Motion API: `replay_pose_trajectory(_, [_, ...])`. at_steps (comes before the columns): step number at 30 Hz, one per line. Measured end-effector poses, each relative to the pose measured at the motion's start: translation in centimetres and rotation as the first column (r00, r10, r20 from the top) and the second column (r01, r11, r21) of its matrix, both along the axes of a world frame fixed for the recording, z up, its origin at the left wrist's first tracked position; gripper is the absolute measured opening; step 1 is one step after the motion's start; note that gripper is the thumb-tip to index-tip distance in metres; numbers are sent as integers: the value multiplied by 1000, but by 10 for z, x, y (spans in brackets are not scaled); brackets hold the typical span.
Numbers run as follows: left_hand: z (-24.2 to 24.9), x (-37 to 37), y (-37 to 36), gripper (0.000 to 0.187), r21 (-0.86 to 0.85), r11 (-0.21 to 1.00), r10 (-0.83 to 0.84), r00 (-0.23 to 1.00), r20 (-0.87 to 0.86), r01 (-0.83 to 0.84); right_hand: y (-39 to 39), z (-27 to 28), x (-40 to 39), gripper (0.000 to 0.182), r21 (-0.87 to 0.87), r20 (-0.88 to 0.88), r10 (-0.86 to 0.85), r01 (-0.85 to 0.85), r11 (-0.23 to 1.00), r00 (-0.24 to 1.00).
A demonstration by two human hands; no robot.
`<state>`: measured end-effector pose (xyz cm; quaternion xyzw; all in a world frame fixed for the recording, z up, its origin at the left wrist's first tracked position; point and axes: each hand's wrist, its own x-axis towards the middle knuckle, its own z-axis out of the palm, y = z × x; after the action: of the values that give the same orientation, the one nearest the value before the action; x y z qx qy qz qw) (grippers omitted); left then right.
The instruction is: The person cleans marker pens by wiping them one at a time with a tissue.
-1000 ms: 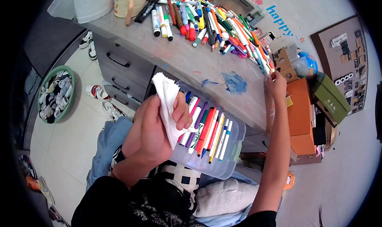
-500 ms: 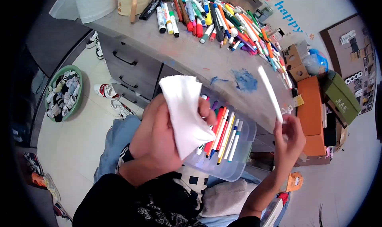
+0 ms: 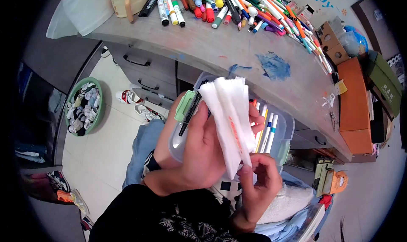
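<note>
My left hand (image 3: 202,151) is wrapped round a folded white tissue (image 3: 217,114), its fingertips showing past the far side. A slim white marker (image 3: 235,134) with orange print lies lengthwise in the tissue's fold. Its lower end is pinched between the thumb and fingers of my right hand (image 3: 263,174). Beneath both hands, a clear plastic box (image 3: 176,142) with green clips rests on the lap. Inside it, several markers (image 3: 272,134) lie to the right and a black pen (image 3: 190,114) to the left, partly hidden by my hands and the tissue.
A large pile of markers (image 3: 254,13) covers the back of the grey desk (image 3: 199,42), beside a cream mug (image 3: 123,4). Orange and green boxes (image 3: 355,106) stand at the right. On the floor at left are a green basin (image 3: 101,108) of socks and some shoes (image 3: 129,97).
My right hand has come left and down, bringing the white marker from above the desk onto the tissue. The view has shifted, with the desk higher in the picture.
</note>
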<state>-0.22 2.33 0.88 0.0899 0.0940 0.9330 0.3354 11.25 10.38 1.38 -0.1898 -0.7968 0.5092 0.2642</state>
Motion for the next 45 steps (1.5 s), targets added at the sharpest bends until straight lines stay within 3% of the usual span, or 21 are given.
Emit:
replay_pose_trajectory(5, [7,3,1,68,-6,999,-40,996,84,41,-2,-1,-5,23,86,-32,32,-29,996,999])
replay_pose_trajectory(7, [4,2,3,66,74,997,-37,999,12,36,-3,0,-9,26,61,-84,35,-30,998,996])
replay_pose_trajectory(11, [10,4,4,62,27,998,-59,998,-26,60,-1,-2,-11,26,51,-104,41,-36,998,994])
replay_pose_trajectory(14, [12,6,4,57,41,997,-63,997,-33,64,2,-3,-11,24,146,-128,95,-76,986,987])
replay_pose_trajectory(17, [11,6,5,52,0,998,-66,998,-20,66,3,-4,-10,22,136,-90,142,-129,982,986])
replay_pose_trajectory(20, [5,4,6,50,-20,998,-57,992,-114,55,-1,4,-12,23,210,-13,119,-114,971,993])
replay_pose_trajectory(25, [5,11,10,46,-142,984,64,964,-257,-103,-6,6,-16,25,163,-30,76,-70,984,997])
replay_pose_trajectory(29, [6,14,10,43,-148,984,63,965,-254,-103,-9,8,-19,23,189,-62,43,-31,982,997])
replay_pose_trajectory(31, [-6,7,9,45,23,996,92,906,-413,-91,-10,14,-21,23,311,16,54,-56,949,998])
replay_pose_trajectory(37, [-4,10,4,43,77,994,102,937,-335,-81,-8,1,-19,21,484,-16,163,-135,864,986])
replay_pose_trajectory(45, [-3,17,4,44,136,986,133,941,-310,-94,-9,6,-14,18,525,-28,186,-143,839,982])
